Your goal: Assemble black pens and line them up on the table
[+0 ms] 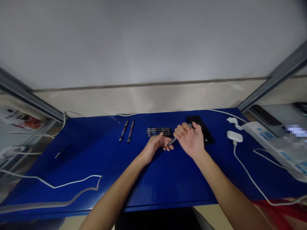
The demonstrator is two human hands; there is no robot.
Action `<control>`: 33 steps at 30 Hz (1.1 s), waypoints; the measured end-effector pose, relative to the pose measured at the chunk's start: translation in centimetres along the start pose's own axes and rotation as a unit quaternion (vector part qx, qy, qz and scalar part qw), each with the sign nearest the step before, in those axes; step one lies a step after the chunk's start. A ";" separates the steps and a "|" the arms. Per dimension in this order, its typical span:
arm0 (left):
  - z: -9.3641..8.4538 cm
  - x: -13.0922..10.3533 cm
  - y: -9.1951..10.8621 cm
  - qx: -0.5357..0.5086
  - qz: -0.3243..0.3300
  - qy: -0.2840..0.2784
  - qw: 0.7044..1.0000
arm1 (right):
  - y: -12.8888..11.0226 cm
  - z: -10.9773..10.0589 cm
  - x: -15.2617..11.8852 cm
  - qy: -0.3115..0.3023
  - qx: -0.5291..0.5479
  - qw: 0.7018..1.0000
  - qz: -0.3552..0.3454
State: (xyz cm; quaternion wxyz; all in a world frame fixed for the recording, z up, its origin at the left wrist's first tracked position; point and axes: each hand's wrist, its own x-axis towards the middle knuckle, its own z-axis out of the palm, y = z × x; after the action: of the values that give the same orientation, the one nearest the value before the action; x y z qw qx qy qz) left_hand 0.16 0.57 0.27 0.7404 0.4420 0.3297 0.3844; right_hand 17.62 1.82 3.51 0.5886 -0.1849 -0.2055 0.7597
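Observation:
A grey and black pen (172,141) slants down to the left out of my right hand (192,140), whose fingers are curled round it. Its tip is at the fingers of my left hand (155,146); whether they touch I cannot tell. That hand is open, thumb apart from the fingers, palm facing the pen. Just behind it, several dark pens (158,130) lie side by side, pointing sideways and partly hidden by the hand. Farther left, a dark pen (123,131) and another pen (130,131) lie apart, almost parallel.
The blue desk (165,185) has a pale wall behind it. A black flat device (206,129) lies behind my right hand. To the right are a white earbud case (234,136) with a cable and a white power strip (268,140). A white cable (79,182) crosses the left side.

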 end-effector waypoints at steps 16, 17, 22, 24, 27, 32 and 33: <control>-0.2 -0.1 -0.1 0.018 0.012 -0.009 1.000 | 0.1 -0.1 0.1 0.013 -0.036 0.999 -0.009; -0.2 -0.1 -0.1 0.021 0.013 -0.009 1.000 | 0.1 -0.1 0.1 0.012 -0.036 0.999 -0.011; 0.1 -0.2 0.1 0.072 0.026 -0.012 0.997 | 0.1 0.0 0.1 0.012 -0.038 0.999 -0.013; 0.1 -0.2 0.2 0.084 0.032 -0.004 0.996 | 0.1 0.0 0.2 0.015 -0.048 0.999 -0.014; -0.1 -0.2 0.4 0.072 0.039 0.034 0.996 | 0.2 -0.3 0.5 0.026 -0.090 0.995 -0.039; -2.0 0.0 1.6 -0.016 0.099 0.154 0.983 | 1.0 -1.0 0.6 0.045 -0.281 0.948 -0.140; -2.5 0.0 1.8 -0.050 0.117 0.177 0.976 | 1.2 -1.1 0.5 0.040 -0.324 0.933 -0.153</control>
State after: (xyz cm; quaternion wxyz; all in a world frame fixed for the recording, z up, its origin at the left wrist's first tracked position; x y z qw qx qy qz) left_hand -2.41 2.17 0.95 0.6411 0.3646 0.3819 0.5570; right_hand 17.10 2.11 1.92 0.6131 -0.3622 -0.4429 0.5448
